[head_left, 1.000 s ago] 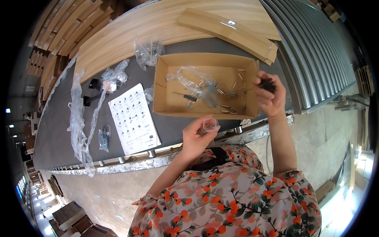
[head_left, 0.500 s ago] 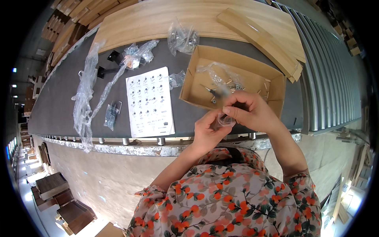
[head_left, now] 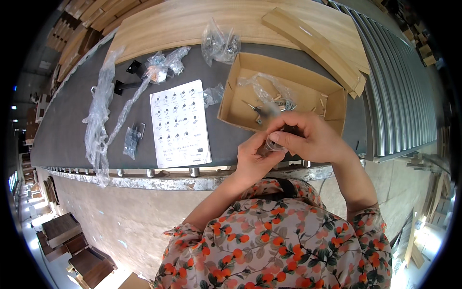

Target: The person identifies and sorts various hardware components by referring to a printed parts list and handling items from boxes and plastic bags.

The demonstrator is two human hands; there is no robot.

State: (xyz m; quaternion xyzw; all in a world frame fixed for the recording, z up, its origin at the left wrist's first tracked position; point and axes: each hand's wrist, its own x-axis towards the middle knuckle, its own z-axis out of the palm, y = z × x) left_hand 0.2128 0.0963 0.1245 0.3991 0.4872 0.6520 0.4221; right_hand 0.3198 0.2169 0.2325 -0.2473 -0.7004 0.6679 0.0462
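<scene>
Close together above the near edge of the table, my left hand [head_left: 255, 161] and my right hand [head_left: 308, 138] pinch a small clear plastic bag [head_left: 273, 145] between them. What the bag contains, if anything, is hidden by my fingers. Just beyond my hands stands a shallow open cardboard box [head_left: 293, 72]. Loose metal fasteners [head_left: 288, 104], several wooden dowels [head_left: 323, 102] and a crumpled clear bag [head_left: 267, 82] lie inside it. A thin pointed piece with a dark end [head_left: 253, 107] lies in the box too, partly blurred.
Left of the box lie a printed parts sheet [head_left: 180, 127], crumpled plastic wrap [head_left: 100, 115], a black bracket [head_left: 126, 87] and a small hardware bag [head_left: 131, 142]. A bigger hardware bag [head_left: 220, 45] sits by a wooden board [head_left: 178, 24]. A long carton [head_left: 315, 50] lies near metal rollers [head_left: 397, 96].
My right fingers have shifted slightly at the bag, and less of its clear plastic shows now. The table's things appear a little further left as the view moves.
</scene>
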